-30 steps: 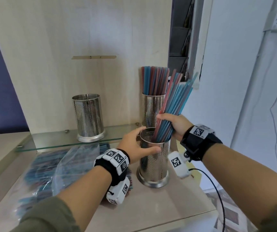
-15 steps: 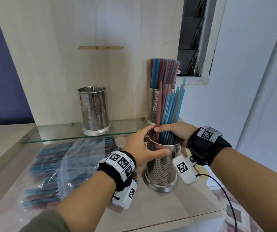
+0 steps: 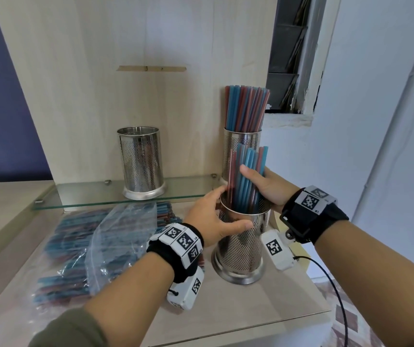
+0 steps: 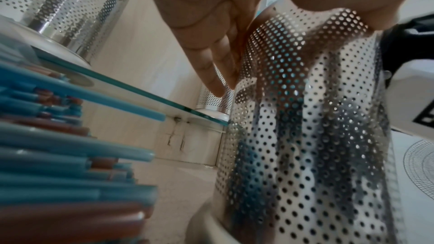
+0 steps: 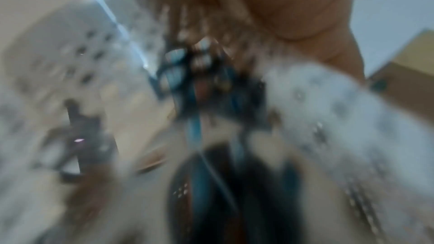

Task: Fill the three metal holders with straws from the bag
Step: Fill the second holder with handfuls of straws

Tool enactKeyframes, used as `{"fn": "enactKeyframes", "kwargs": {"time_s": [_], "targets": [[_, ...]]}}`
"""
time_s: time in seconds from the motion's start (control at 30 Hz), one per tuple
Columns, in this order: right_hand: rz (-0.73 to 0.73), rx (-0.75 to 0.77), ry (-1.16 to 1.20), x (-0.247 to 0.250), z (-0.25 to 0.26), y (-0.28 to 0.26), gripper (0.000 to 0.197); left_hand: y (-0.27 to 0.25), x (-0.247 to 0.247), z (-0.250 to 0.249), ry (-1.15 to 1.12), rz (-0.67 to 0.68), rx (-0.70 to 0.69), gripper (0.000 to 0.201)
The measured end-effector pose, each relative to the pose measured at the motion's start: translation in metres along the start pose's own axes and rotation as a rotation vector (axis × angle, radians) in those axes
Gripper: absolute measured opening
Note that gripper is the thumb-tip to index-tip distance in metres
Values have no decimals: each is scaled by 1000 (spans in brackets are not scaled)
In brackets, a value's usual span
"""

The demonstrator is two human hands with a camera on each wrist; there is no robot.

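A perforated metal holder (image 3: 243, 249) stands on the counter near its right edge. My left hand (image 3: 213, 219) grips it just under the rim, thumb in front, fingers (image 4: 211, 58) behind. My right hand (image 3: 266, 186) holds a bundle of blue and red straws (image 3: 244, 176) standing upright inside this holder. A second holder (image 3: 242, 149) packed with straws stands behind it on the glass shelf (image 3: 88, 196). An empty third holder (image 3: 141, 161) is at the shelf's middle. The clear bag of straws (image 3: 95, 244) lies on the counter to the left. The right wrist view is blurred.
The wooden back panel (image 3: 126, 83) rises behind the shelf. The counter's right edge (image 3: 301, 319) drops off beside the near holder, with a black cable (image 3: 336, 291) hanging there. A window opening (image 3: 291, 53) sits at upper right.
The straw bundle has swung from leaning right to upright and dropped deeper into the near holder. My right hand followed it down; my left hand kept its grip on the holder.
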State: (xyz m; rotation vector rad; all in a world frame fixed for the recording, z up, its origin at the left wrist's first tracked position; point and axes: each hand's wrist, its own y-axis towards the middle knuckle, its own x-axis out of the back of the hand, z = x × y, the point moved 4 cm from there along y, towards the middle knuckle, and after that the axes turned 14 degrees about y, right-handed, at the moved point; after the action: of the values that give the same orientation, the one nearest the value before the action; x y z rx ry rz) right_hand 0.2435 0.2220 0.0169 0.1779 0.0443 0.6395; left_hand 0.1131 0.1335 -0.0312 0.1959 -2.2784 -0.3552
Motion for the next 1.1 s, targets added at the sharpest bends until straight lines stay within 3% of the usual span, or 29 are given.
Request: {"fn": "enactKeyframes", "kwargs": {"time_s": [0.07,0.23,0.3,0.4,0.47,0.7,0.83,1.1], "targets": [[14,10,-25,3,6,-4,55,0,1,-1,3,1,7,102],[-84,-109,-69,22,6,-22,85,1,6,-11,97,10,-5,91],[-55,-140,-125,24,4,-33,97,3,9,-11,153,18,-11,100],[-32,-122,-170,20,-2,-48,100,0,17,-7,312,93,56,134],[-33,-94,-219,17,-12,-55,113,-8,28,-2,429,149,89,138],[-55,11,-262,-4,-24,-61,104,-55,66,46,985,284,152,83],[-107,82,-312,-9,-33,-55,115,-78,66,61,1130,368,206,81],[-169,83,-313,-7,-38,-57,106,-80,58,60,1255,405,206,78]]}}
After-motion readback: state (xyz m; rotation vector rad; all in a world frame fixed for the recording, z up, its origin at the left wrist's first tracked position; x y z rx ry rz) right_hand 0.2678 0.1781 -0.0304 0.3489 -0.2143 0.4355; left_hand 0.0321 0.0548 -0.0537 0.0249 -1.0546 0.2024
